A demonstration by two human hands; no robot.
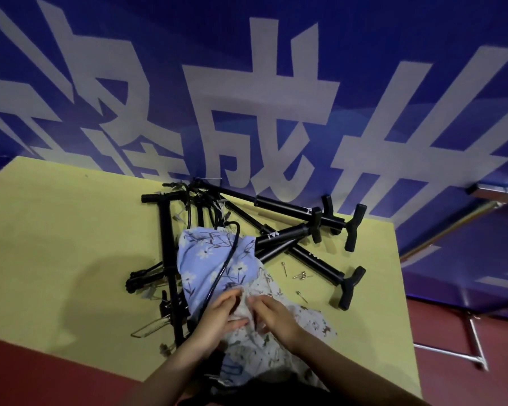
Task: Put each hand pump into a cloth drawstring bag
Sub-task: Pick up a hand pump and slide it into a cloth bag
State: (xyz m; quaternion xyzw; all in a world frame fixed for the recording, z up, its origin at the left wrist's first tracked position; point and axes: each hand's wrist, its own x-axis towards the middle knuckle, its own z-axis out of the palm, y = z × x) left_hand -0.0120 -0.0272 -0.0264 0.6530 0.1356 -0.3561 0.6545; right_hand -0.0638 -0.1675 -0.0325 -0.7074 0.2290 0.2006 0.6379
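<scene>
Head view, one frame; yellow table set against a blue banner with large white characters.

Item: left hand, fingers curled, pinching the cream floral bag; right hand, fingers curled into the same cloth just beside the left; both grips narrow and gathering fabric, in my judgement to find or spread the bag's mouth; the mouth itself and any drawstring are not discernible.

Item: blue floral bag, lying on the pile just beyond the hands; a black hose runs over it; whether a pump is already inside cannot be told.

Item: hand pumps, black, loose in a crossed heap; right-hand pumps with T-handles pointing right; left-hand pump lying roughly upright in the frame, its foot bracket near the table's front edge; none clearly bagged; exact count uncertain owing to overlap.

Item: small metal needles and adapters, scattered on the table beside the pumps; likely fittings shaken loose.

Obscured: lower parts of both bags, hidden by forearms and the frame's bottom edge; hose ends tangled and dim.
</scene>
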